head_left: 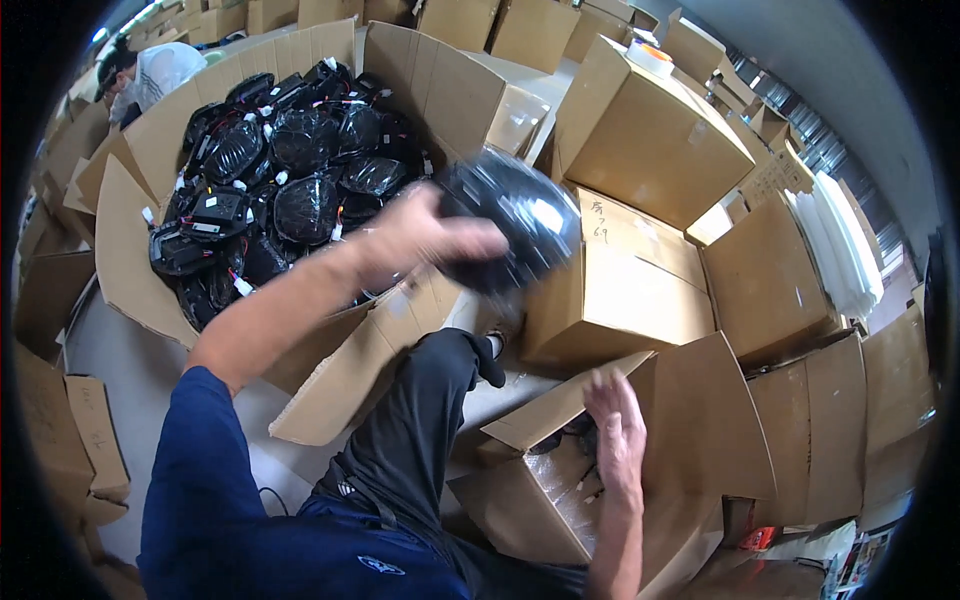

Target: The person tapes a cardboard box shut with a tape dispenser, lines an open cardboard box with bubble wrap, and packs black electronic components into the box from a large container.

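Observation:
My left hand [425,240] grips a black rounded housing [515,220] wrapped in shiny clear plastic, its outline smeared by motion. It hangs in the air just right of a large open carton [135,250]. Heaped in that carton are several similar black housings [305,140] with wires and white connectors. Over a smaller open carton [560,505] at the lower right, my right hand [617,430] is held up with its fingers stretched and nothing in them. Inside this carton are some dark items [575,440] and clear plastic, partly hidden by the hand.
Closed cartons [650,290] stand beyond the smaller carton, one with a tape roll [650,58] on top. White foam sheets [835,245] lean at the right. My bent leg [410,410] is between the two open cartons. Another person [160,75] bends down at the far left.

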### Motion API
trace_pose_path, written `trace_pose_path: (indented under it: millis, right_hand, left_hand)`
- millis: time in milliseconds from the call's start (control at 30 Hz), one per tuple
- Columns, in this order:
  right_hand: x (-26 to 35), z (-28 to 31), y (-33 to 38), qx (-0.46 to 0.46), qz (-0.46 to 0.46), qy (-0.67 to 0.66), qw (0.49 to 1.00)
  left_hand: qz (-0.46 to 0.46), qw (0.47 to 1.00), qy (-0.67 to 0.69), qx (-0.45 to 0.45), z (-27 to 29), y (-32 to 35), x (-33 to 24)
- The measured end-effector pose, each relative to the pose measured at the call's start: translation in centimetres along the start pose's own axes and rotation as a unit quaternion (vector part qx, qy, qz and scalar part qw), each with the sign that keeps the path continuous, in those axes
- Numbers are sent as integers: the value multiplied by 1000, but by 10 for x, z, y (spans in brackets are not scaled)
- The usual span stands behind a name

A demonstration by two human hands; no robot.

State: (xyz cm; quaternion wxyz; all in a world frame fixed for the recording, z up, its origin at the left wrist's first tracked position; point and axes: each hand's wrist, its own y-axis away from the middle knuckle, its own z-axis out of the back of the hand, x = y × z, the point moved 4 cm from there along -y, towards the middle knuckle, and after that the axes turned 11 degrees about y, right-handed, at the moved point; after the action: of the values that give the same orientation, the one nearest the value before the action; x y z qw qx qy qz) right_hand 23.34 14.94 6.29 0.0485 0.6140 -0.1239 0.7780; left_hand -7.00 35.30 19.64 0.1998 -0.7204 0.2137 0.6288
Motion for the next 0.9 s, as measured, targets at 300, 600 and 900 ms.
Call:
trace_pose_path:
  millis: [300, 600, 900]
  right_hand:
    - [-13, 29, 21, -121, -78, -157, 977]
    - [-179, 239, 92, -209, -322, 103, 918]
    - [-494, 133, 137, -166, -504, -177, 829]
  left_hand:
    - [-214, 946, -189, -156, 24, -91, 62]
    - [8, 834, -478, -275, 195, -256, 201]
    - [-225, 938, -56, -259, 138, -123, 38]
